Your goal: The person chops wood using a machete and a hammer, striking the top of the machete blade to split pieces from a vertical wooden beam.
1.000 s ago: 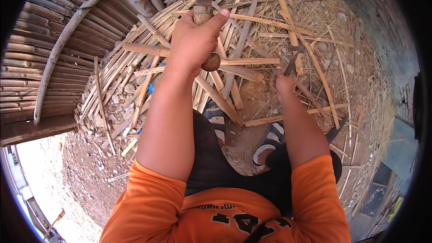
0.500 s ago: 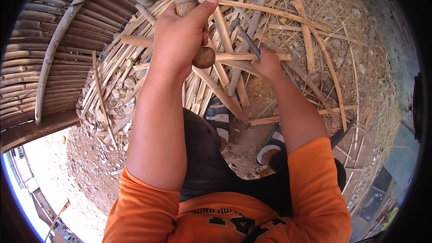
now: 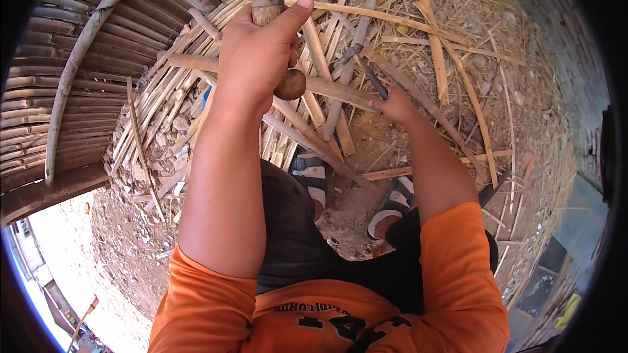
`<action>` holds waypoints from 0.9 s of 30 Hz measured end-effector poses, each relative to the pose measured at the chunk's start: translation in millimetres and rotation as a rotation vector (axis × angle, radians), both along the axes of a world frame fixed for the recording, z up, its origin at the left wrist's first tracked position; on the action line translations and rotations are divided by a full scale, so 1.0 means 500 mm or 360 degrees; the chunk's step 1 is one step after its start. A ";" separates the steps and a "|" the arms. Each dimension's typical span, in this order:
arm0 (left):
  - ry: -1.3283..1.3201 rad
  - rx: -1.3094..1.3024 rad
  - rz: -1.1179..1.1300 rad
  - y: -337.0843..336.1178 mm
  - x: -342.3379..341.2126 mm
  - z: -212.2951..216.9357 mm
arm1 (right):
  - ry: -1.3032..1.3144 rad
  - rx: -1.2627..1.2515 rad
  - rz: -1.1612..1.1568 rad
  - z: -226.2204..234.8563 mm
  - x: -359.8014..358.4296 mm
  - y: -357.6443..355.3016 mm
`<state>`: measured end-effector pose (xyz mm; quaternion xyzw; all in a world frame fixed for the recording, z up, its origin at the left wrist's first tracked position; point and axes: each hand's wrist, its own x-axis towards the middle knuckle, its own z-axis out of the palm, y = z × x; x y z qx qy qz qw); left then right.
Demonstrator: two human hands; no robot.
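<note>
The person's left hand (image 3: 258, 52) is wrapped tight around the round-ended brown wooden handle of a broad-bladed chopping knife (image 3: 269, 10), thumb laid up along it, raised at about twelve o'clock so the rusty blade runs off the top edge. At about two o'clock the right hand (image 3: 394, 106) is closed on the near end of a thin dark bamboo stick (image 3: 364, 68), which slants away up-left above the heap. Beneath both lies a loose pile of pale split bamboo strips (image 3: 320, 91), crossing every way and crowding the space around the stick. Two grey-and-white sandals (image 3: 313, 176) stand on the bare brown dirt ground (image 3: 131, 235) near the centre. At nine o'clock runs a wall of stacked brown bamboo poles (image 3: 39, 104).
</note>
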<state>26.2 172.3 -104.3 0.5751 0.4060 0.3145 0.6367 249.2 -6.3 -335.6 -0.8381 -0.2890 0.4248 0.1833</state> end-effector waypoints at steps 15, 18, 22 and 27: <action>0.0036 -0.0069 0.0047 -0.008 0.005 0.011 | -0.0377 0.0041 -0.0804 -0.169 -0.084 -0.044; 0.0022 0.0028 0.0073 -0.006 0.009 0.002 | -0.0287 0.0093 -0.0934 -0.179 -0.085 -0.051; 0.0042 0.0055 0.0083 -0.009 0.007 0.006 | -0.0218 0.0351 -0.1056 -0.130 -0.071 -0.069; -0.0008 0.0059 0.0092 -0.010 -0.010 0.017 | -0.0390 0.0817 -0.1106 0.051 -0.027 -0.073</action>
